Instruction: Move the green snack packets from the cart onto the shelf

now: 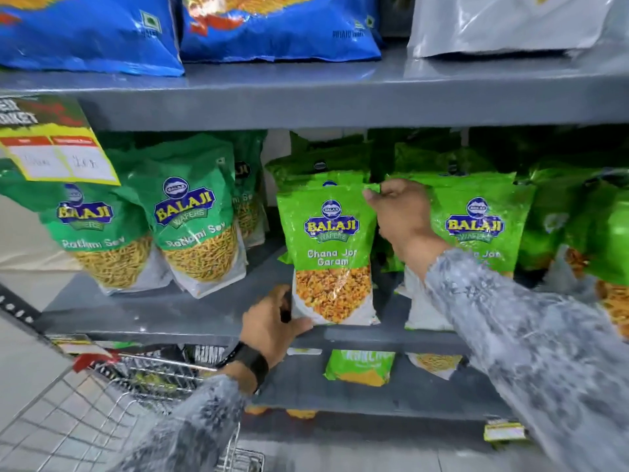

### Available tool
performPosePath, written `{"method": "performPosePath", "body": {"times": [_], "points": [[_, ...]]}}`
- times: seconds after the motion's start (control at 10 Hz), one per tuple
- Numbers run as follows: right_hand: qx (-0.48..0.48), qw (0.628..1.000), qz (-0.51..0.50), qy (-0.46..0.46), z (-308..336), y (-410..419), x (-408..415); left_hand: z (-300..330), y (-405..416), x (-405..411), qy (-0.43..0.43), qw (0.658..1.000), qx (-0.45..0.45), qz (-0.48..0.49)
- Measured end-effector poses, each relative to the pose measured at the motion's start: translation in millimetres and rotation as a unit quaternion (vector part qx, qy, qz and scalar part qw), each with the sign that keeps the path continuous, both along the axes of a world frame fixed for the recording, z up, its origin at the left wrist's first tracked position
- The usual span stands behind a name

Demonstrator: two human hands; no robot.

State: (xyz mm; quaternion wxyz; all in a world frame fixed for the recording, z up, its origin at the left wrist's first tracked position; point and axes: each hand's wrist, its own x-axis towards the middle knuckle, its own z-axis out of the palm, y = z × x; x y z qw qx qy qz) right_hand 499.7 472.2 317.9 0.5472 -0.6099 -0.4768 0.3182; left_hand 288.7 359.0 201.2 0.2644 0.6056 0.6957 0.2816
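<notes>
Now | both hands on green packet (pixel 328 253) | Ratlami Sev packets (pixel 194 226) left

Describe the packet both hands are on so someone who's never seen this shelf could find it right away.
Look at the grey middle shelf, below the row of blue bags. Near its centre stands a light green Chana Jor Garam packet at the front edge, with the left hand at its lower corner and the right hand pinching its top corner. The darker green packets to its left read Ratlami Sev.
</notes>
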Motion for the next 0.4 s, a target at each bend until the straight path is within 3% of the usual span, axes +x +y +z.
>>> {"method": "performPosePath", "body": {"times": [0.1, 0.2, 0.3, 0.4], "points": [[0.010, 1.000, 0.016, 0.015, -7.9, -7.5, 3.8, 1.1, -1.8, 2.8, 0.018, 1.000, 0.015, -0.010], [0.001, 0.999, 0.044, -0.029, -2.4, -33.2, 5.6, 12.1, -16.7, 2.8, 0.011, 1.000, 0.014, -0.016], [0.037, 0.982, 0.089, -0.165, 7.2, -90.7, 13.5, 38.2, -47.3, 14.8, 0.071, 0.996, 0.049, -0.036], [0.068, 0.923, 0.122, -0.359, 30.1, -155.9, 35.6, 100.8, -83.1, 35.4, 0.136, 0.980, 0.141, -0.046]]}}
